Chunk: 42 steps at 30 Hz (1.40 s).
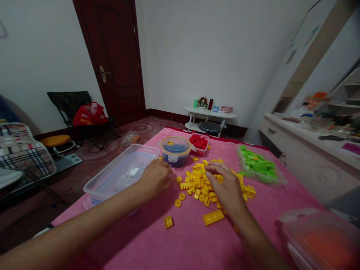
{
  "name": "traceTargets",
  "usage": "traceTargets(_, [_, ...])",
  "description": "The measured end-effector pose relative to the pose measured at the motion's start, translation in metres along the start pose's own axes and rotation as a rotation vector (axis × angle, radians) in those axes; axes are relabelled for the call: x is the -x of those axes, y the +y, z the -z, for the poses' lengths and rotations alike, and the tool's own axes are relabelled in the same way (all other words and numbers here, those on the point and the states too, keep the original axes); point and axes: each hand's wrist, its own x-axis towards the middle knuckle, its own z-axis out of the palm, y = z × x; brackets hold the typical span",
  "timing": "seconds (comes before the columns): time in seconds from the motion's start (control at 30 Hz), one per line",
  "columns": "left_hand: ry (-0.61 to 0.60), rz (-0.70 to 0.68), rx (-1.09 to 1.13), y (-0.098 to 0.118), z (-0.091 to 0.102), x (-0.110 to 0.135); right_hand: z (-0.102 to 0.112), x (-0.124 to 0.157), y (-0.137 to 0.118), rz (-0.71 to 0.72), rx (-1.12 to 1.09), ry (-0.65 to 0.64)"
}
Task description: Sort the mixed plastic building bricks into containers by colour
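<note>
A loose pile of yellow toy building bricks lies on the pink-covered table. My right hand rests over the pile's right side, thumb apart from the bent fingers and touching bricks. Left of the pile, my left hand is closed, knuckles up, between the round lidded container and a clear plastic box. Whatever its fingers hold, if anything, is hidden. Nearer to me lie a small yellow brick, a long yellow brick and two round yellow pieces.
Behind the pile stands a tub of red bricks. A box of green bricks is at the right, and a lidded box with orange contents at the near right corner. Beyond are a white side table and a white cabinet.
</note>
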Motion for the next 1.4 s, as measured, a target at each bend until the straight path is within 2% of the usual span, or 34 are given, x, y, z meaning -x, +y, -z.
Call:
traceTargets(0.03, [0.007, 0.037, -0.241, -0.008, 0.006, -0.007, 0.001, -0.001, 0.001, 0.0, -0.003, -0.002])
traceTargets(0.1, [0.009, 0.097, -0.579, -0.024, 0.012, -0.017, 0.001, -0.001, 0.001, 0.011, -0.005, -0.008])
traceTargets(0.17, [-0.025, 0.145, -0.75, -0.035, 0.012, -0.023, 0.001, -0.001, -0.001, 0.03, -0.002, -0.016])
traceTargets(0.23, [-0.096, 0.192, -0.818, -0.039, 0.008, -0.026, 0.0, 0.0, -0.002, 0.045, 0.003, -0.029])
traceTargets(0.33, [-0.258, 0.241, -0.824, -0.034, 0.007, -0.027, -0.002, 0.002, -0.004, 0.052, 0.005, -0.061])
traceTargets(0.4, [-0.399, 0.245, -0.793, -0.026, 0.011, -0.029, -0.002, 0.003, -0.004, 0.053, 0.007, -0.08])
traceTargets(0.47, [-0.454, 0.229, -0.787, -0.022, 0.018, -0.033, -0.003, 0.003, -0.004, 0.056, 0.008, -0.093])
traceTargets(0.6, [-0.355, 0.212, -0.869, -0.029, 0.024, -0.046, -0.003, 0.002, -0.006, 0.077, 0.002, -0.127])
traceTargets(0.8, [-0.245, 0.286, -0.944, -0.056, 0.012, -0.057, -0.002, 0.004, -0.009, 0.09, 0.068, -0.19])
traceTargets(1.03, [-0.196, 0.343, -0.937, -0.07, 0.001, -0.065, -0.001, 0.007, -0.011, 0.093, 0.127, -0.246])
traceTargets(1.23, [-0.199, 0.38, -0.862, -0.072, -0.003, -0.066, 0.0, 0.006, -0.011, 0.079, 0.151, -0.246])
traceTargets(1.4, [-0.221, 0.36, -0.802, -0.058, 0.005, -0.062, 0.001, 0.005, -0.013, 0.109, 0.158, -0.253])
